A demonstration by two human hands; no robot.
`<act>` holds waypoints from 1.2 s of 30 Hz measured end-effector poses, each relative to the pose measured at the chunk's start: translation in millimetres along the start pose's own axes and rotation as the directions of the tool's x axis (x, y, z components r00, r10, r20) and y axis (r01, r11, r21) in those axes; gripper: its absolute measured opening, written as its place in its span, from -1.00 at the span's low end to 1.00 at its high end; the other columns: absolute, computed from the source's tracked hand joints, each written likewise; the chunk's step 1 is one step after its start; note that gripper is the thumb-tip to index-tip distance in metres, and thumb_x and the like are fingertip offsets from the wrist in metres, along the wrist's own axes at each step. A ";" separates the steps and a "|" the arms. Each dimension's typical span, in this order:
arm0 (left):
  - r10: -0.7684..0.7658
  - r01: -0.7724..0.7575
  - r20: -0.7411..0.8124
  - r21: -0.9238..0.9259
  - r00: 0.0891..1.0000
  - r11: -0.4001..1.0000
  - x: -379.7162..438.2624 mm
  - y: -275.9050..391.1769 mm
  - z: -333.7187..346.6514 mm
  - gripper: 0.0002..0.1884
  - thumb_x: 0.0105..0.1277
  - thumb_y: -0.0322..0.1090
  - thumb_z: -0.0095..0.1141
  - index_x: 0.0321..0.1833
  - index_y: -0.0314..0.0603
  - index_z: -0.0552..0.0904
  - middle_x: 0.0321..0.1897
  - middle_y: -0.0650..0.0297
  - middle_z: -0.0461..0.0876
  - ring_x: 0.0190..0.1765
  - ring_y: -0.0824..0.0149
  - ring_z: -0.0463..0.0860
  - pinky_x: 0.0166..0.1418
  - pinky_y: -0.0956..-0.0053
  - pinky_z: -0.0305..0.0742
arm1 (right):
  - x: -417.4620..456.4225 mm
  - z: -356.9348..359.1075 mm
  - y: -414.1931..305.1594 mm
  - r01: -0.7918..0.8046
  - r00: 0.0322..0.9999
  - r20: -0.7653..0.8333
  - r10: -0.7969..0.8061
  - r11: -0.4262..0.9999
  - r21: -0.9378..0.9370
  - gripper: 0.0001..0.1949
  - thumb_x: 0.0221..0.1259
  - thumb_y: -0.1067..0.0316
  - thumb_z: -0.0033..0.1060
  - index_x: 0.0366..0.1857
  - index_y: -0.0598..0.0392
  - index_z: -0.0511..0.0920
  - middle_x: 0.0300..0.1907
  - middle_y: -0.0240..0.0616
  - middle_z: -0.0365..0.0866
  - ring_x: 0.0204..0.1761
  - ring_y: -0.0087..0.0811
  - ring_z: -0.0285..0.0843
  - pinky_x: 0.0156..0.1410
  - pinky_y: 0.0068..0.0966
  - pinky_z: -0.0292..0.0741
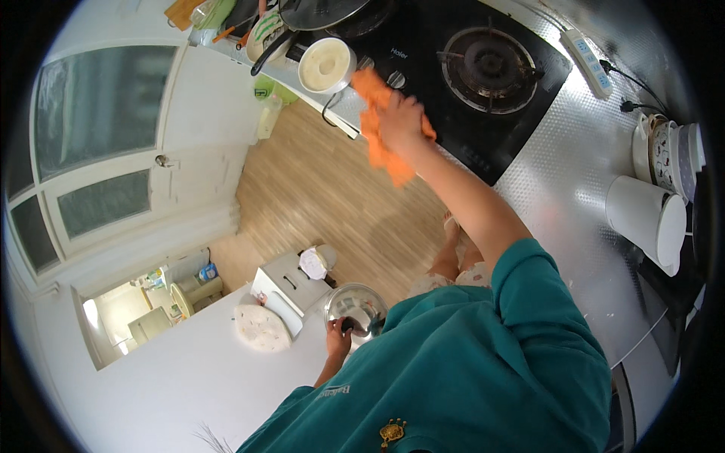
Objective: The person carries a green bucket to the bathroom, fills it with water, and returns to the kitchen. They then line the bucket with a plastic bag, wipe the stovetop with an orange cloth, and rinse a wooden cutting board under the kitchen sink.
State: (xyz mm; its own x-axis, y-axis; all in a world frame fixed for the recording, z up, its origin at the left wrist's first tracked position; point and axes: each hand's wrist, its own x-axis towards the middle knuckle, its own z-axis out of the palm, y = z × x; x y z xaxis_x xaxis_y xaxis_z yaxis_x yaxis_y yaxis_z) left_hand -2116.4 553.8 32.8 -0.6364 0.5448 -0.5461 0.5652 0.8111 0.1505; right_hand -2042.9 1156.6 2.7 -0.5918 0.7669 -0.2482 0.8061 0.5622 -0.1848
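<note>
My right hand (403,122) grips a crumpled orange cloth (391,164) at the front edge of the black glass gas cooktop (453,141). One end of the cloth reaches the control knobs, near the white pot (303,65). This pot stands at the cooktop's front and has a pale, cream-coloured interior or contents; I cannot tell which. Down by my body, my left hand (338,340) holds a shiny metal lid (354,297) by its dark knob (348,325). The lid is apart from the cooktop.
A black-handled pan (323,14) sits at the cooktop's far left. An open burner (490,71) is on the right. A power strip (586,62), stacked pots (662,150) and a white cylindrical container (637,212) line the metal counter. Behind me stands a white drawer unit (291,283).
</note>
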 end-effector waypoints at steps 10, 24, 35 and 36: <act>0.071 -0.071 0.010 0.030 0.997 0.997 17.1 -8.5 0.9 -0.52 0.11 -0.34 0.31 0.14 -0.02 0.56 0.03 0.02 0.48 0.06 -0.06 0.55 0.09 0.17 0.52 | -65.0 -41.5 19.5 -0.082 0.972 -0.188 0.142 0.952 0.295 -0.64 0.22 0.01 0.09 0.06 -0.23 0.59 0.15 -0.04 0.36 0.03 -0.01 0.40 0.01 -0.09 0.41; 0.190 -0.190 0.008 0.025 0.982 0.981 59.5 43.7 -42.2 -0.54 0.13 -0.42 0.29 0.14 -0.06 0.56 0.04 0.00 0.47 0.04 -0.08 0.56 0.09 0.19 0.53 | -110.8 12.6 8.7 0.147 0.958 -0.280 -0.065 0.948 0.283 -0.49 0.20 0.13 0.06 0.30 -0.23 0.43 0.10 0.02 0.32 0.03 0.03 0.39 0.03 -0.10 0.45; 0.162 -0.162 -0.029 0.008 0.986 0.987 47.8 21.8 -39.9 -0.51 0.09 -0.38 0.34 0.14 -0.01 0.57 0.01 -0.01 0.48 0.06 -0.09 0.54 0.12 0.16 0.50 | 104.1 -38.8 93.7 -0.033 0.985 -0.175 0.012 0.992 -0.119 -0.58 0.40 0.08 -0.13 0.29 -0.20 0.45 0.27 -0.04 0.36 0.35 0.02 0.19 0.43 0.14 -0.09; 0.182 -0.181 -0.036 0.026 0.983 0.983 41.2 20.0 -38.9 -0.51 0.07 -0.36 0.35 0.13 -0.02 0.57 0.01 -0.01 0.48 0.04 -0.08 0.55 0.11 0.18 0.52 | 100.9 -31.4 91.0 -0.034 0.985 -0.173 0.013 0.993 -0.115 -0.58 0.41 0.06 -0.16 0.29 -0.19 0.45 0.26 -0.05 0.39 0.34 0.00 0.22 0.46 0.12 -0.12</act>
State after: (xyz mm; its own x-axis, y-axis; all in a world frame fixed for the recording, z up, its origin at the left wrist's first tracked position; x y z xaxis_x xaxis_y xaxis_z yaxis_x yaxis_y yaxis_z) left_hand -2151.8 600.7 45.5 -0.5415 0.6906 -0.4794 0.6843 0.6933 0.2259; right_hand -2029.2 1294.8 -9.3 -0.5718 0.8162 -0.0828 0.8204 0.5680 -0.0659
